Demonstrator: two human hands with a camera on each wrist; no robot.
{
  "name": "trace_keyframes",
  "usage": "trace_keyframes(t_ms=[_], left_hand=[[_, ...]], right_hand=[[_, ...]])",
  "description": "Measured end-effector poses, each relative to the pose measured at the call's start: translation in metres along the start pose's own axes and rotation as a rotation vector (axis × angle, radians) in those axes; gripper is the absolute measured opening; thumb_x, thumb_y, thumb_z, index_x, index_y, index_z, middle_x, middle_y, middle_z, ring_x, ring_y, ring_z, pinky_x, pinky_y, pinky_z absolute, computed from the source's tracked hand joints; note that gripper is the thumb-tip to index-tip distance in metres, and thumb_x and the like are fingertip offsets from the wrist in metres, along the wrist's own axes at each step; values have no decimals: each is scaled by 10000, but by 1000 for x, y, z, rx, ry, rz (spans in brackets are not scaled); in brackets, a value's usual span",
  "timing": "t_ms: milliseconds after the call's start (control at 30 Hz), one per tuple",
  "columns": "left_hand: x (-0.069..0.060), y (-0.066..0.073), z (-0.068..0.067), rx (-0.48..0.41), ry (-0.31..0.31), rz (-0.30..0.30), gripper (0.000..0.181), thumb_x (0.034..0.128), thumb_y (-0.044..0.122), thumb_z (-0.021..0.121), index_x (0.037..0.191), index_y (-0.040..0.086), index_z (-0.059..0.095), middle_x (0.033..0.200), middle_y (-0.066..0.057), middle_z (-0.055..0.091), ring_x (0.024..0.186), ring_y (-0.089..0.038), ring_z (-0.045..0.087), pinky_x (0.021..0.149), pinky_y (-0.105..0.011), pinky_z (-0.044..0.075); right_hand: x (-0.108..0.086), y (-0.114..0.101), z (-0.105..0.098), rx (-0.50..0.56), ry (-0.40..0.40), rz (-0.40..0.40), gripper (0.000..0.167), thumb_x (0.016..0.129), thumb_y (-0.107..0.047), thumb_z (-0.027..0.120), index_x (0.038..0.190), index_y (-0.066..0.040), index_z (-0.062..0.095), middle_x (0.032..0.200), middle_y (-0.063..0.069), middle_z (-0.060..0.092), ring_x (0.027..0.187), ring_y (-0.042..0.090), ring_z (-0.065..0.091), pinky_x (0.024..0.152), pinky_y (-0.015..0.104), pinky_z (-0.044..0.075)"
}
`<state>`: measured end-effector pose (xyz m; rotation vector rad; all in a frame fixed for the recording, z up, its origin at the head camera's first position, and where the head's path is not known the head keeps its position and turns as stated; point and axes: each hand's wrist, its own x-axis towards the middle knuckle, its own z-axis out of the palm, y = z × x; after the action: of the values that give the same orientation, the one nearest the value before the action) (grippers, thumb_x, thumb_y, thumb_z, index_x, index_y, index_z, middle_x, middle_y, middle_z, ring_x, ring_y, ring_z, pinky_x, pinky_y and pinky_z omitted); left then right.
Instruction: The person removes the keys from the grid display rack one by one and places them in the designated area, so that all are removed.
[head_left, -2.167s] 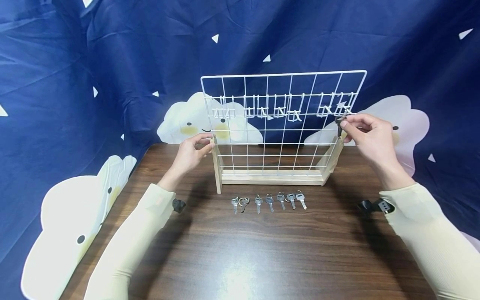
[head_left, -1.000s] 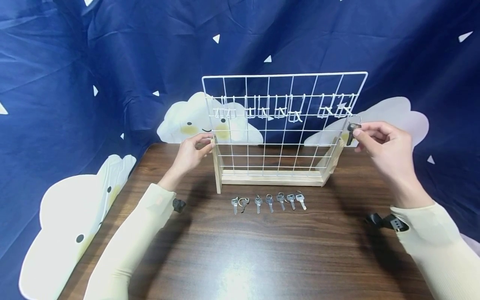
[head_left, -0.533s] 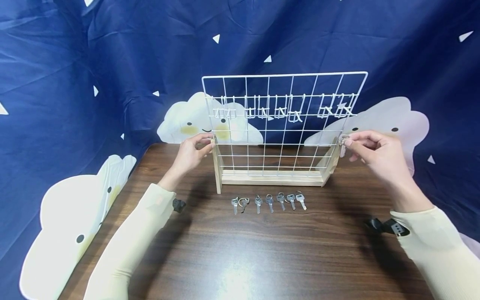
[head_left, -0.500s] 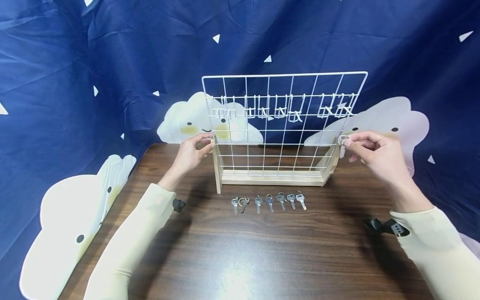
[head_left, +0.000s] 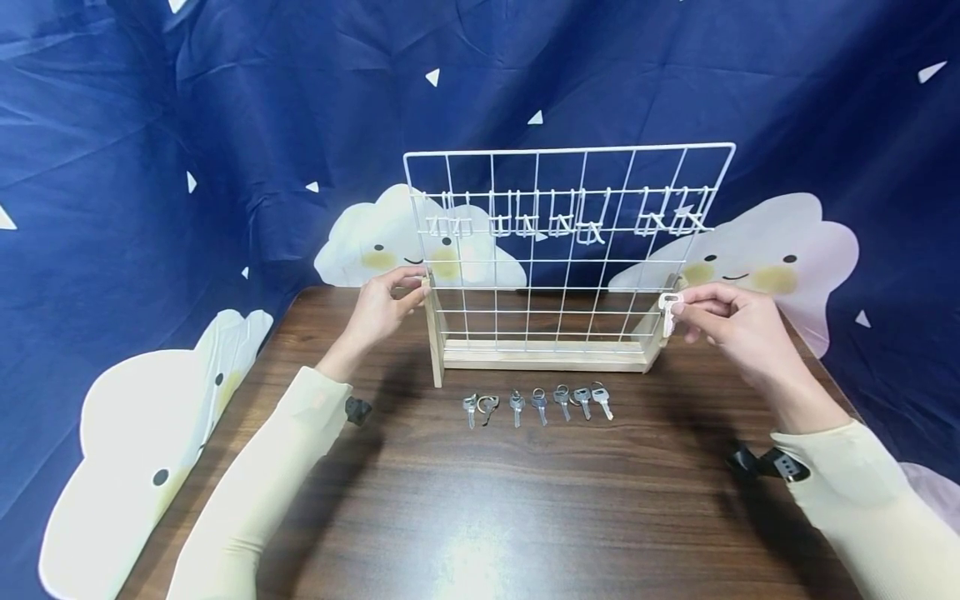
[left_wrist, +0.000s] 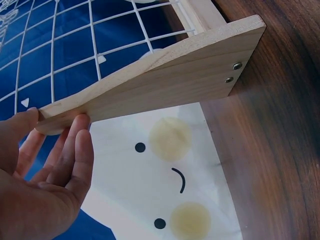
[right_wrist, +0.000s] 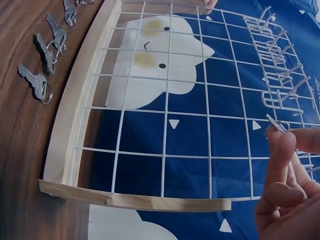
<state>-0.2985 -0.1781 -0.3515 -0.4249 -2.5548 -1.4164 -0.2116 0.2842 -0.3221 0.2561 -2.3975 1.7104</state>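
Note:
My left hand (head_left: 387,304) grips the upper end of the left wooden side of a stand, thumb on one face and fingers on the other; the left wrist view shows this wooden side (left_wrist: 150,80) close up. A white wire grid (head_left: 566,260) stands upright in that stand. Between thumb and fingertips my right hand (head_left: 738,321) pinches a key (head_left: 670,313), its blade pointing down, in front of the stand's right side. In the right wrist view this key's ring (right_wrist: 283,125) shows above the thumb. Several white hooks (head_left: 590,229) hang along the grid's upper part.
Several metal keys (head_left: 540,405) with rings lie in a row on the dark wooden table (head_left: 480,492), in front of the stand's base bar (head_left: 543,363). A blue curtain (head_left: 352,92) printed with clouds and triangles hangs behind.
From beside the rightmost hook, my right hand has moved out to the right, then down and left with the key, which now catches the light. My left hand has stayed in place.

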Motion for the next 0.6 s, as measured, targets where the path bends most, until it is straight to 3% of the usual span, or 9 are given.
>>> trace_keyframes(t_ms=[267, 600], left_hand=[[0, -1, 0, 25, 6, 8, 353, 953, 222, 694, 1284, 107, 656, 1198, -191, 717, 918, -318, 758, 757, -410, 650], [1, -2, 0, 2, 3, 9, 353, 950, 206, 698, 1282, 95, 654, 1195, -203, 715, 935, -337, 754, 784, -488, 638]], right_hand=[[0, 9, 2, 65, -56, 57, 107, 921, -77, 709, 949, -178, 728, 785, -144, 760, 567, 57, 648, 486, 178, 509], [0, 26, 8, -38, -131, 168, 55, 936, -191, 712, 988, -196, 694, 759, -179, 744, 599, 42, 645, 462, 197, 455]])
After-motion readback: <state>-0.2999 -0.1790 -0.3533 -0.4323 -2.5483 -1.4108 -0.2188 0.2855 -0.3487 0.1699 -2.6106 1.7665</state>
